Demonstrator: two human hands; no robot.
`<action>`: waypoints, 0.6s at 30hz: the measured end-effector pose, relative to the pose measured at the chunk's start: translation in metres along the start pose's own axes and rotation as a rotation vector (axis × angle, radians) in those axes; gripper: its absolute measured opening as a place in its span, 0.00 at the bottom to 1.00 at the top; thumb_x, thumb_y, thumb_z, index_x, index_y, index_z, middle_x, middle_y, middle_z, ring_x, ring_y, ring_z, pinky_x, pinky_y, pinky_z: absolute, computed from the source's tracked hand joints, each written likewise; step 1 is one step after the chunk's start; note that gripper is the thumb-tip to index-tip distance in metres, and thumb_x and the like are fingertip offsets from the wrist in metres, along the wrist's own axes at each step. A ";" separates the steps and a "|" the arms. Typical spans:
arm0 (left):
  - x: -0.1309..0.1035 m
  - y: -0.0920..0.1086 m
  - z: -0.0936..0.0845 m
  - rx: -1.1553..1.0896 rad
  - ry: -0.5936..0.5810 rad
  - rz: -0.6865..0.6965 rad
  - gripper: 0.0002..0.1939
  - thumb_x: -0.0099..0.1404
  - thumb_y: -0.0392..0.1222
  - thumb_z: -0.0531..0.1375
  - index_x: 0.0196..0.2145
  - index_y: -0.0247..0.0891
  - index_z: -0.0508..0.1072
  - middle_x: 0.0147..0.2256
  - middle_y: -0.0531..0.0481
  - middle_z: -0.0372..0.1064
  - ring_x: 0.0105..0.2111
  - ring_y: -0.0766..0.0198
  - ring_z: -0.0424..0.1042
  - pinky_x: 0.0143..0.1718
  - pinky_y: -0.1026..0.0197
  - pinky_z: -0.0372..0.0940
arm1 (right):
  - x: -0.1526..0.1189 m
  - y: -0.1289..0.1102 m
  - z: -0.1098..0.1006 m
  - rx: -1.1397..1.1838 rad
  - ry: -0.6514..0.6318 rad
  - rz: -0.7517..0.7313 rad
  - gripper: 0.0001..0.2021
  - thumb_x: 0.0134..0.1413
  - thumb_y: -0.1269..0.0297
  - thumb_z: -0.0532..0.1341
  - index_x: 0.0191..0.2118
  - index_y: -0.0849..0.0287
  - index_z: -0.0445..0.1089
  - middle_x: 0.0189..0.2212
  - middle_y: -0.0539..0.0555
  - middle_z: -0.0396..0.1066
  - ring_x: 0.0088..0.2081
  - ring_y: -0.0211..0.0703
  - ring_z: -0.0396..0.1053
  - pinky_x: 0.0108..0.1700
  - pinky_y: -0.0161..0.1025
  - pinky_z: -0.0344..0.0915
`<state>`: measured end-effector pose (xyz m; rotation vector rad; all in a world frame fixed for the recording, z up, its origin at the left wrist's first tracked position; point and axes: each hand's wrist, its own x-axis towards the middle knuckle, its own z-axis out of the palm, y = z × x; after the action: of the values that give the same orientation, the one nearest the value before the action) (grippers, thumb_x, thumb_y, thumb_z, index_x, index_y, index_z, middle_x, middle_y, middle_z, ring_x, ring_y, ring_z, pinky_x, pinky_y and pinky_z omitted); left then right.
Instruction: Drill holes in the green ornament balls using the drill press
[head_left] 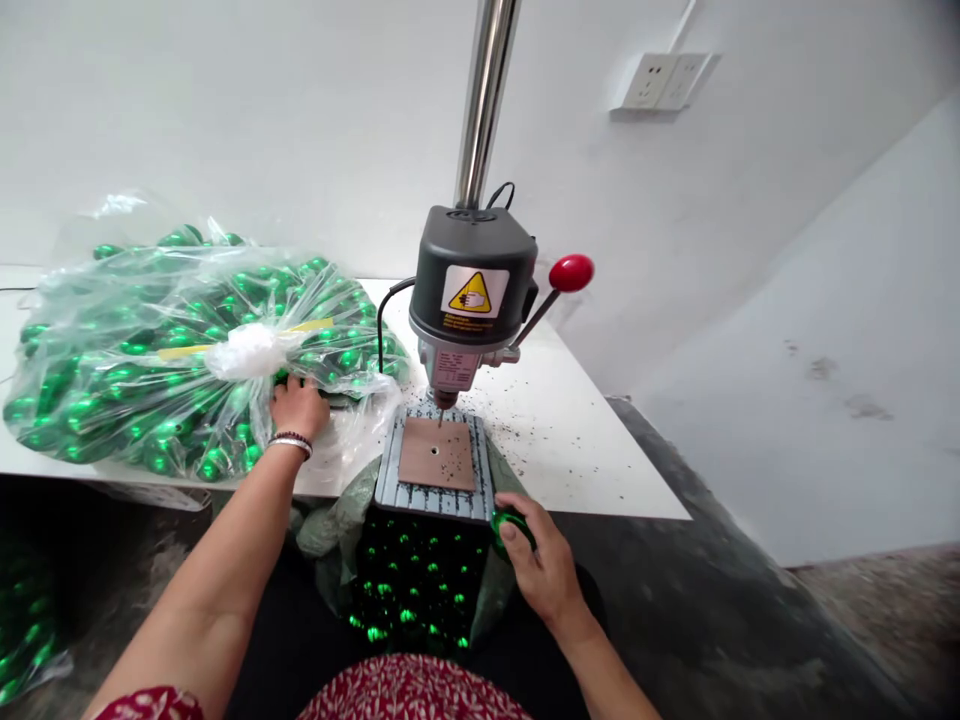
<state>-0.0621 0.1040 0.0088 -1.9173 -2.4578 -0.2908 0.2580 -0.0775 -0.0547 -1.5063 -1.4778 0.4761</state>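
My right hand is closed around a shiny green ball, beside the front right corner of the drill press table. My left hand reaches into an opening of a clear plastic bag full of green balls; its fingertips are hidden there. On the grooved metal table lies a brown square board with a small hole, directly under the drill bit. The drill press has a lever with a red knob. Below its table, an open greenish sack holds many green balls.
The white table carries scattered dark shavings on the right of the press. A black cable runs down the press's left side. Another bag of green balls sits low at left. A wall socket is at upper right.
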 end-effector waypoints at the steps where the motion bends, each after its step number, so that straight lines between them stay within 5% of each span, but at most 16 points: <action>1: 0.003 -0.002 0.001 0.024 -0.012 0.004 0.26 0.62 0.38 0.53 0.58 0.33 0.67 0.56 0.28 0.63 0.53 0.33 0.63 0.48 0.41 0.62 | -0.004 -0.004 0.001 0.022 -0.011 0.014 0.22 0.56 0.45 0.55 0.46 0.55 0.72 0.44 0.57 0.74 0.46 0.42 0.73 0.50 0.39 0.70; 6: 0.005 -0.007 0.001 0.031 -0.049 0.046 0.28 0.58 0.41 0.58 0.56 0.28 0.67 0.50 0.25 0.66 0.51 0.36 0.67 0.49 0.45 0.63 | 0.006 -0.010 0.012 0.093 -0.013 0.115 0.24 0.60 0.44 0.49 0.41 0.59 0.72 0.37 0.58 0.76 0.39 0.40 0.74 0.42 0.35 0.71; 11: -0.048 0.002 -0.023 -0.400 -0.027 0.208 0.33 0.56 0.44 0.61 0.58 0.32 0.64 0.53 0.33 0.65 0.52 0.45 0.68 0.54 0.49 0.63 | 0.036 -0.018 0.013 0.091 0.007 0.165 0.25 0.56 0.41 0.54 0.39 0.61 0.72 0.36 0.58 0.75 0.39 0.42 0.73 0.43 0.38 0.70; 15: -0.106 0.028 -0.027 -1.045 -0.379 0.453 0.28 0.58 0.48 0.61 0.55 0.40 0.68 0.53 0.45 0.70 0.52 0.55 0.68 0.56 0.53 0.63 | 0.052 -0.038 0.012 0.087 -0.056 0.129 0.25 0.55 0.42 0.54 0.41 0.60 0.73 0.36 0.57 0.75 0.38 0.40 0.72 0.42 0.37 0.70; 18: -0.131 0.052 -0.008 -1.334 -0.564 0.328 0.26 0.61 0.49 0.59 0.55 0.40 0.68 0.53 0.45 0.70 0.51 0.56 0.69 0.51 0.55 0.66 | 0.052 -0.056 0.016 0.093 -0.177 0.047 0.22 0.52 0.45 0.59 0.45 0.55 0.73 0.39 0.55 0.75 0.39 0.39 0.72 0.43 0.37 0.70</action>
<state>0.0202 -0.0105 0.0081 -3.0959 -2.2437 -2.0113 0.2245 -0.0332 0.0000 -1.4585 -1.5358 0.7118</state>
